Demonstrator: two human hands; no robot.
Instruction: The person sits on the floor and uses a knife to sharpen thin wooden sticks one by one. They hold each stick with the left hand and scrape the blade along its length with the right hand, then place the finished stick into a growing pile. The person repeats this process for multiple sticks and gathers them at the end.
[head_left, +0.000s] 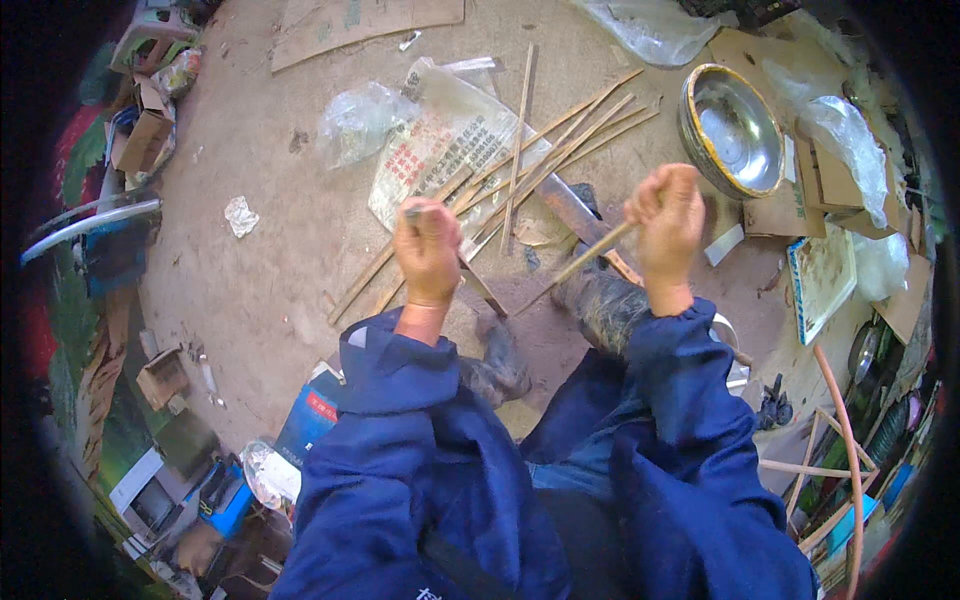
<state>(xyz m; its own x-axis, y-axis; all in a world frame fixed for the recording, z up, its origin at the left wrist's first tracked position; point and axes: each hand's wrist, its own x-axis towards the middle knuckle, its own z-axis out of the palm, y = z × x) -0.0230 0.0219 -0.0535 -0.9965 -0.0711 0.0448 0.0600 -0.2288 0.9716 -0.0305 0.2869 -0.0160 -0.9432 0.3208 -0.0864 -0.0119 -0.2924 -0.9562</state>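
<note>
My left hand (428,250) is closed around a narrow, dark, flat piece (482,286) that slants down to the right; whether it is a blade or a strip of wood I cannot tell. My right hand (668,225) grips a thin wooden strip (580,265), its far end pointing down to the left. The lower ends of the two pieces come close together above the floor between my feet. Just left of my right hand lies a cleaver (572,213) with a broad metal blade and a wooden handle. Long wooden strips (560,150) lie crossed beyond my hands.
Under the strips is a printed white sack (430,150) beside clear plastic (365,120). A metal basin (735,130) with a yellowish rim stands at the right, near cardboard (785,205). Boxes and clutter line the left. A pinkish hose (845,430) runs along the lower right.
</note>
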